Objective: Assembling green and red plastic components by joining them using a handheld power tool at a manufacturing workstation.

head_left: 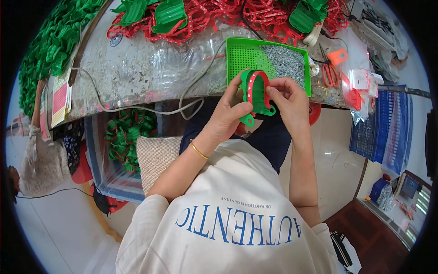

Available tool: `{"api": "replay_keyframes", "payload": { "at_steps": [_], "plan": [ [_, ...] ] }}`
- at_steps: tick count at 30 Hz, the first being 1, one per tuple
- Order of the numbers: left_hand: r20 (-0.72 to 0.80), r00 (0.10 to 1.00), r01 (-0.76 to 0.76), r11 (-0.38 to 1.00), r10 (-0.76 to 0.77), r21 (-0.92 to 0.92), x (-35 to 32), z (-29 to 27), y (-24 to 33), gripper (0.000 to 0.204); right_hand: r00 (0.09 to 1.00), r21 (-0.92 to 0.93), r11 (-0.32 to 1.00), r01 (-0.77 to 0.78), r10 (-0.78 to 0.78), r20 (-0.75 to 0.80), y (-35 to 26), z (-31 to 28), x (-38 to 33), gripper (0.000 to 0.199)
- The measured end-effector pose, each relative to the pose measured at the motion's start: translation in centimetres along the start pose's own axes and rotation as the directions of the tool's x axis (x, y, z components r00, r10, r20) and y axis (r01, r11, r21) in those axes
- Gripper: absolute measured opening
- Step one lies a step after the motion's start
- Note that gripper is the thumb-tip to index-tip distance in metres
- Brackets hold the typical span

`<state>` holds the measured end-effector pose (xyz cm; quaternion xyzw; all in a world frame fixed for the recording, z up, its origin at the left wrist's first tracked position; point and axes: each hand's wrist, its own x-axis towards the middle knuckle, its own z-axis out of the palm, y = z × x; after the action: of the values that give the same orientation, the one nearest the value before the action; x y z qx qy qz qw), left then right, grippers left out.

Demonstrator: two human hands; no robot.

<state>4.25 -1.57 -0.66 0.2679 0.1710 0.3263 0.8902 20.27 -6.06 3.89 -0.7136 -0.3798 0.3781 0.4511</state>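
Note:
In front of my torso, at the table's near edge, I hold a green plastic toy piece shaped like an open jaw. A red strip with white tooth-like triangles curves along its inside. My left hand is closed around the left side of the piece, thumb toward its lower end. With thumb and fingertips, my right hand pinches the red strip at the right side. Just beyond the hands lies a bright green tray holding many small silvery metal pieces.
Red strips and green plastic pieces lie along the table's back. A grey cable crosses its front. Red-handled scissors lie right of the tray. A lined crate of finished-looking pieces stands lower left. Another person reaches toward a green heap.

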Motion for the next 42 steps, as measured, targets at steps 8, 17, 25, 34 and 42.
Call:
{"api": "replay_keyframes", "payload": {
  "at_steps": [8, 17, 25, 34, 42],
  "plan": [
    [-0.043, 0.999, -0.012, 0.997, 0.015, 0.081, -0.2, 0.2, 0.5, 0.085, 1.0, -0.01, 1.0, -0.003, 0.003, 0.008, 0.4, 0.6, -0.1, 0.011],
    [-0.022, 1.0, -0.016, 0.993, 0.019, 0.116, -0.2, -0.2, 0.9, 0.078, 1.0, 0.073, 0.997, 0.001, -0.003, 0.029, 0.5, 0.6, -0.3, 0.01],
    [0.101, 0.967, 0.256, 0.9, -0.236, -0.353, -2.0, -2.0, 0.3, 0.079, 0.966, 0.103, 0.994, -0.035, 0.007, 0.258, 0.8, -0.4, -0.3, 0.023],
    [0.165, 0.959, 0.273, 0.909, -0.23, -0.317, -1.7, -2.3, 0.0, 0.071, 0.623, -0.024, 0.699, 0.715, -0.652, -0.432, -11.1, -6.6, 11.9, 0.039],
    [-0.022, 0.986, 0.155, 0.95, -0.167, -0.27, -1.2, -3.7, 1.3, 0.082, 0.952, -0.36, 0.882, 0.305, -0.278, 0.127, -6.5, -0.2, 2.5, 0.015]
  ]
}}
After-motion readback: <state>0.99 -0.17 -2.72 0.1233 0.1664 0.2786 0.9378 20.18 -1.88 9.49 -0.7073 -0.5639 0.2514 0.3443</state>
